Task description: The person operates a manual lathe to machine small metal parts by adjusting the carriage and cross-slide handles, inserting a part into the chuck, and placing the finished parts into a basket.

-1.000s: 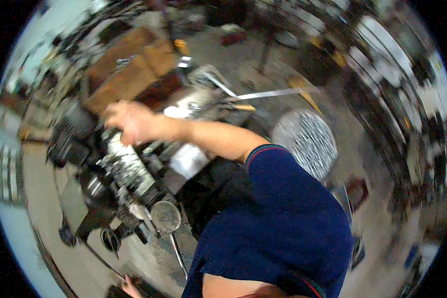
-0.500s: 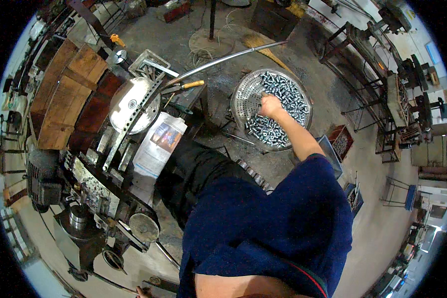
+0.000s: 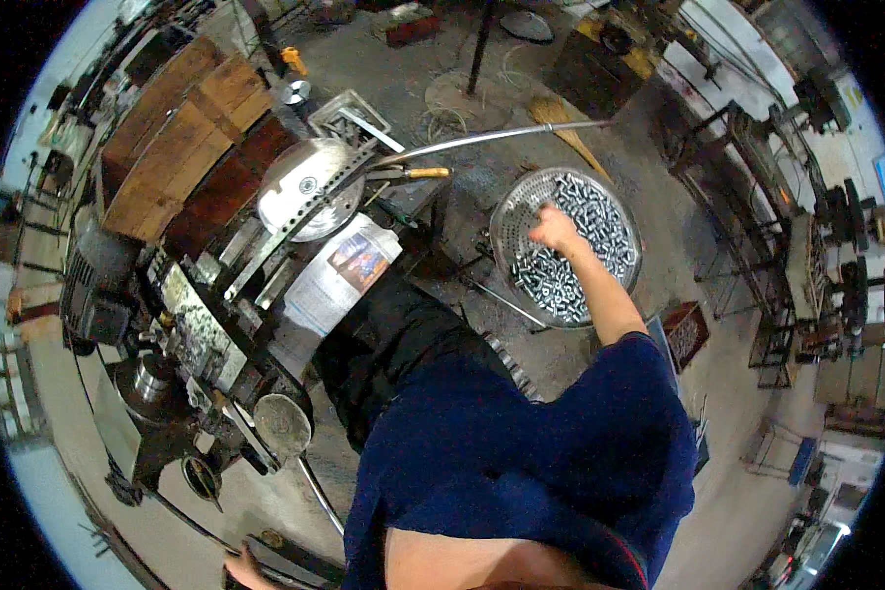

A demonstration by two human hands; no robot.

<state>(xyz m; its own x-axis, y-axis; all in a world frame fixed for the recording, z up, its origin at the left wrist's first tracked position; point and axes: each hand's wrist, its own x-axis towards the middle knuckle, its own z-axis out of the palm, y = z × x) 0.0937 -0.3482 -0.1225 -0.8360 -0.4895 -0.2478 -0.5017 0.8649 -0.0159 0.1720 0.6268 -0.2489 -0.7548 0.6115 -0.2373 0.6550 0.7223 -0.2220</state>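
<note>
My right hand (image 3: 558,231) hovers over a round, perforated metal basin (image 3: 513,206), near the edge of a heap of short, shiny metal sleeves (image 3: 595,211). Its fingers look curled together, and anything between them is too small to make out. At the lower left, my left hand (image 3: 247,568) is closed around a long dark lever (image 3: 202,534) that runs out from the machine. A folded newspaper (image 3: 315,300) lies on the machine's near side, beside a shiny round metal lid (image 3: 300,187) with a perforated strip (image 3: 300,226) across it.
A long metal pipe (image 3: 492,138) reaches from the machine past the basin's far side. A broom (image 3: 575,143) lies behind the basin. Right of it stands a red bin (image 3: 685,329) of small parts. A wooden-slatted guard (image 3: 192,147) and a motor (image 3: 103,285) are at left.
The whole view has shifted, so the basin and machine sit differently in the picture. My right hand remains above the basin, and more of my left hand shows on the lever.
</note>
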